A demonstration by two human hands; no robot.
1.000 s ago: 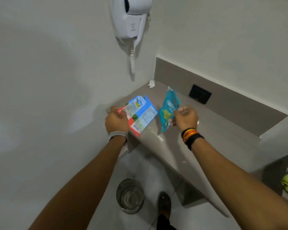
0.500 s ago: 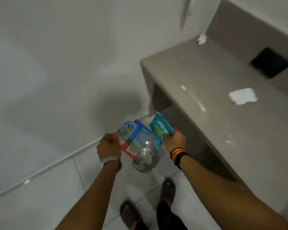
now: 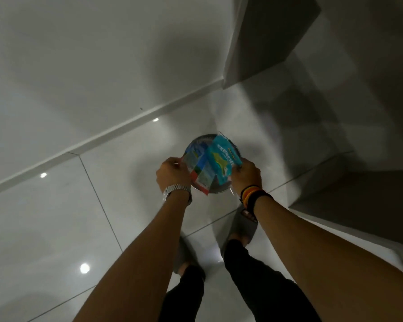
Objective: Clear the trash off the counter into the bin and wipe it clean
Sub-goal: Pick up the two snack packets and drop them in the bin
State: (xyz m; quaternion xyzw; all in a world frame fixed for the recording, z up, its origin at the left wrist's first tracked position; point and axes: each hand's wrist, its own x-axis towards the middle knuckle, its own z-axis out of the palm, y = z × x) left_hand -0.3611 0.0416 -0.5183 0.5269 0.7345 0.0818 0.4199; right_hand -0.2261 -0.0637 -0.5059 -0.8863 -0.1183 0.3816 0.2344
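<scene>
Two wrappers are gripped above the bin (image 3: 211,191): carton (image 3: 200,169) by left hand (image 3: 172,174), packet (image 3: 222,162) by right hand (image 3: 246,174); released off-centre, either may be dropped onto the floor (image 3: 56,217).

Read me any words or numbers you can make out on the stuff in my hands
"CRUNCHI", white letters on the teal snack packet in the right hand; its end is hard to read.
Flattened carton in the left hand: print is there but too blurred to read.
Metal bin: no text visible.

Carton (image 3: 199,169) left, packet (image 3: 222,162) right — both over bin (image 3: 215,190), near wall.
</scene>
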